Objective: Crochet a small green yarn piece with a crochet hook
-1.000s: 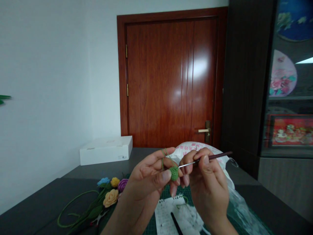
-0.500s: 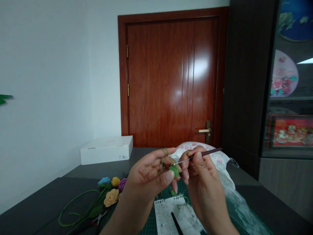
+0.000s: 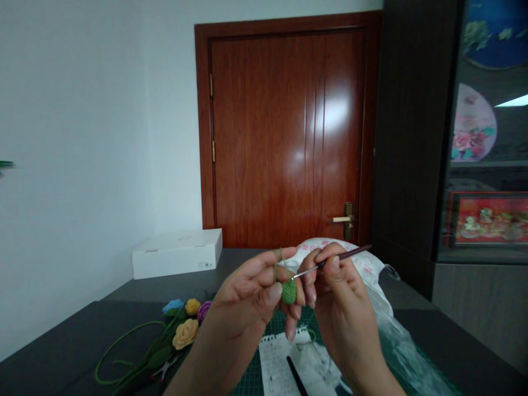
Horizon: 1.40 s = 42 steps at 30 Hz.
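Observation:
Between the thumb and fingers of my left hand (image 3: 251, 297) is a small round green crochet piece (image 3: 289, 292). Green yarn (image 3: 281, 254) loops over the raised index finger and runs down to the piece. My right hand (image 3: 340, 297) grips the dark handle of a crochet hook (image 3: 346, 253) like a pen. The hook's thin metal tip meets the top edge of the green piece. Both hands are raised above the table, close together, and the right fingertips are near the left ones.
Below lie a green cutting mat (image 3: 249, 374), a written notebook page (image 3: 272, 357) and a black pen (image 3: 296, 375). Crocheted flowers (image 3: 185, 333) with green stems and red-handled pliers (image 3: 163, 367) are at left. A white box (image 3: 177, 254) and a plastic bag (image 3: 371, 269) sit farther back.
The hook has moved left and its tip now sits at the top of the green piece. My right hand has come slightly left with it; the left hand keeps its hold.

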Each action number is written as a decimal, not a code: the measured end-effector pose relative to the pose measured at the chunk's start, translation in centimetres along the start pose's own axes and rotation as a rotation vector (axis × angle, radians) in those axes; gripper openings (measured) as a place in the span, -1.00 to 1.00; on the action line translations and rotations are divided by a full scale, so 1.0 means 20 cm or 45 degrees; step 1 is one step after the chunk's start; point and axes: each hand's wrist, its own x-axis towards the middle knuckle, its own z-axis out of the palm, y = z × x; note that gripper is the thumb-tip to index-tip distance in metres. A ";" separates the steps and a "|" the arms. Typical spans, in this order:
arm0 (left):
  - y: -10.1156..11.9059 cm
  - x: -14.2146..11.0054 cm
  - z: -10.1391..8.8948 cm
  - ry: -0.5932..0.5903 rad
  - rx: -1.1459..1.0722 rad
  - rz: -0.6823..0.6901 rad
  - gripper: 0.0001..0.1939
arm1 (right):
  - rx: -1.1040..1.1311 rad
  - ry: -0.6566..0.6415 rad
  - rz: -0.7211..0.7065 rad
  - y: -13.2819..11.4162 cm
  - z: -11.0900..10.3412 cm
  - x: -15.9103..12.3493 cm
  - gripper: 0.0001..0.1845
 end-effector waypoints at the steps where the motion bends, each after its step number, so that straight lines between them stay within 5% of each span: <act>1: 0.00 0.00 0.00 -0.006 -0.009 -0.004 -0.65 | 0.003 -0.002 -0.003 0.00 0.00 0.00 -0.80; 17: 0.03 0.01 0.00 0.080 0.223 0.040 -0.82 | 0.474 0.117 0.597 0.09 -0.03 0.02 -0.66; 21: 0.01 0.01 -0.01 0.124 0.291 0.079 -0.79 | 0.372 0.137 0.521 0.05 -0.01 0.03 -0.68; 25: -0.02 0.00 -0.03 0.200 0.350 0.098 -0.55 | 0.230 0.125 0.497 0.01 0.01 0.04 -0.63; 34: 0.00 0.01 -0.10 0.062 0.389 0.082 -0.35 | 0.136 -0.056 0.416 0.00 -0.02 0.05 -0.65; 42: 0.02 0.00 -0.06 0.216 0.459 0.127 -0.44 | -0.203 -0.132 -0.164 0.04 -0.05 0.04 -0.87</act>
